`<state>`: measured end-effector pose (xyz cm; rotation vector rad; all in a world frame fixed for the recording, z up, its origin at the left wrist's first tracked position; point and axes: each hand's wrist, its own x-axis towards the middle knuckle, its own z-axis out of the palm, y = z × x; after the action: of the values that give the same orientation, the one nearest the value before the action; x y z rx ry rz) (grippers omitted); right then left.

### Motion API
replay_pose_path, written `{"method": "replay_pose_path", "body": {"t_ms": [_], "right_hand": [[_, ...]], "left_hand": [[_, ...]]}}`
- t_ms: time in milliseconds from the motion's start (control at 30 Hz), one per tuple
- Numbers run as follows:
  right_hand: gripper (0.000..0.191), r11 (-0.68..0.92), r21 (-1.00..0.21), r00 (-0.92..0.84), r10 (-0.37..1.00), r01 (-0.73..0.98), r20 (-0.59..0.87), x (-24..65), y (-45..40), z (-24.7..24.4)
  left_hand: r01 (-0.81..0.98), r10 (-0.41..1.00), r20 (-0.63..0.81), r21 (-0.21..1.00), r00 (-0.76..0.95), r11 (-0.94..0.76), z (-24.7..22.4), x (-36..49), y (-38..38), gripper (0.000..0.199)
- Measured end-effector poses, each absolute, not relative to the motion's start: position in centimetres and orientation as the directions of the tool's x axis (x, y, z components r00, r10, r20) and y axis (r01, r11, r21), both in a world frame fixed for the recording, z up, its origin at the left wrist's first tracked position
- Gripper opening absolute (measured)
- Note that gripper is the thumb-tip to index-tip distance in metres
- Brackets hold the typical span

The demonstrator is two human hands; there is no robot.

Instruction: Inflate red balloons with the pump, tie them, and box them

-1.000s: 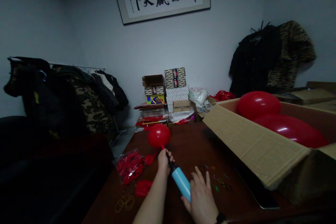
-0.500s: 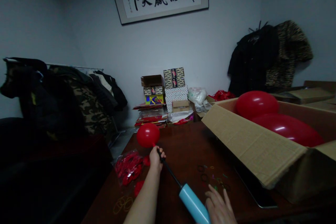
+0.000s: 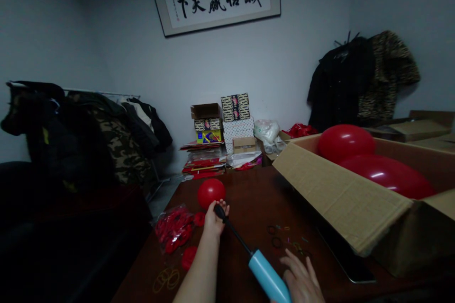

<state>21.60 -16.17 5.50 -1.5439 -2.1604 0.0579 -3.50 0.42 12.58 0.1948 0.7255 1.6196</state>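
Note:
A small inflated red balloon (image 3: pixel 211 193) sits at the black nozzle end of a light blue hand pump (image 3: pixel 269 276). My left hand (image 3: pixel 216 215) is closed around the nozzle and the balloon's neck. Beside the pump's blue barrel is my right hand (image 3: pixel 301 278), its fingers spread and its palm against or near the barrel's lower end; the contact is partly cut off by the frame's bottom edge. A clear bag of red balloons (image 3: pixel 174 228) lies left of my forearm, and a loose red piece (image 3: pixel 189 256) is below it.
An open cardboard box (image 3: pixel 341 189) with large red balloons stands at the right. A dark flat device (image 3: pixel 346 255) lies beside it. Rubber bands (image 3: pixel 166 280) are at the table's front left, more small bands (image 3: pixel 276 241) near my right hand. Stacked boxes (image 3: pixel 238 128) stand behind the table.
My left hand, the nozzle and the balloon have moved slightly right and down. The balloon looks a little smaller. The pump and my right hand have shifted slightly right.

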Motion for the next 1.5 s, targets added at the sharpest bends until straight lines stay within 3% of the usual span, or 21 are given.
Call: {"method": "replay_pose_path", "body": {"t_ms": [200,367,467,600,733,967,1233,1500], "right_hand": [[0.029,0.280,-0.281,-0.150,0.901,0.918,0.408,20.7,-16.0,5.8],[0.034,0.342,-0.334,-0.252,0.925,0.879,0.283,21.6,-14.8,5.7],[0.034,0.309,-0.306,-0.200,0.920,0.901,0.338,21.6,-14.7,5.1],[0.029,0.273,-0.260,-0.151,0.901,0.926,0.406,20.6,-15.1,4.7],[0.026,0.264,-0.268,-0.147,0.910,0.927,0.389,19.7,-15.0,5.5],[0.033,0.254,-0.430,-0.140,0.950,0.866,0.278,17.4,-13.2,8.4],[0.041,0.165,-0.432,-0.075,0.973,0.887,0.217,14.9,-12.4,7.3],[0.045,0.221,-0.381,-0.143,0.964,0.898,0.222,14.7,-12.6,7.2]], "left_hand": [[-0.819,0.913,-0.378,0.565,-0.151,0.099,12.7,-3.5,0.1,0.004],[-0.819,0.944,-0.255,0.573,-0.207,-0.025,12.7,-3.5,0.2,0.008],[-0.816,0.954,-0.202,0.574,-0.223,-0.070,12.5,-3.8,0.0,0.010],[-0.782,0.918,-0.238,0.613,-0.316,-0.110,11.8,-3.8,-0.4,0.011],[-0.759,0.905,-0.287,0.649,-0.315,-0.059,10.7,-2.5,-0.6,0.010],[-0.693,0.926,-0.268,0.721,-0.267,0.008,8.7,1.1,-1.6,0.013],[-0.605,0.942,-0.197,0.796,-0.272,-0.008,7.4,1.1,-1.7,0.017],[-0.663,0.955,-0.160,0.747,-0.249,-0.048,7.3,0.5,-1.5,0.019]]}}
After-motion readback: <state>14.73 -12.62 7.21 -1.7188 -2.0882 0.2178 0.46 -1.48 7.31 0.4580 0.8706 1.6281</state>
